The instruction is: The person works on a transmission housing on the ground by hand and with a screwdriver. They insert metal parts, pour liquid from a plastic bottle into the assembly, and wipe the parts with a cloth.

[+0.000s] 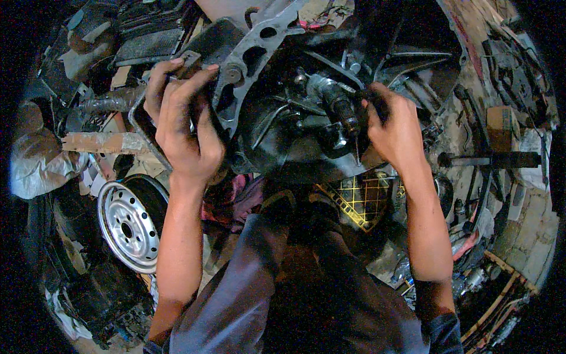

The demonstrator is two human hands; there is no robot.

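A large dark metal housing fills the upper middle, with a grey bracket with round holes along its left. My left hand is curled over the dark metal part at the bracket's left, fingertips on its top. A cylindrical shaft with a shiny fitting points down inside the housing. Just right of that shaft, my right hand is closed, thumb and fingers bent against the housing's inside. What those fingers hold is too dark to make out. A thin light strip hangs below the shaft, beside that hand.
A silver steel wheel lies at the lower left, below a wooden plank. A yellow crate and purple cloth are under the housing. A cardboard box, a black bar and scattered parts lie at the right.
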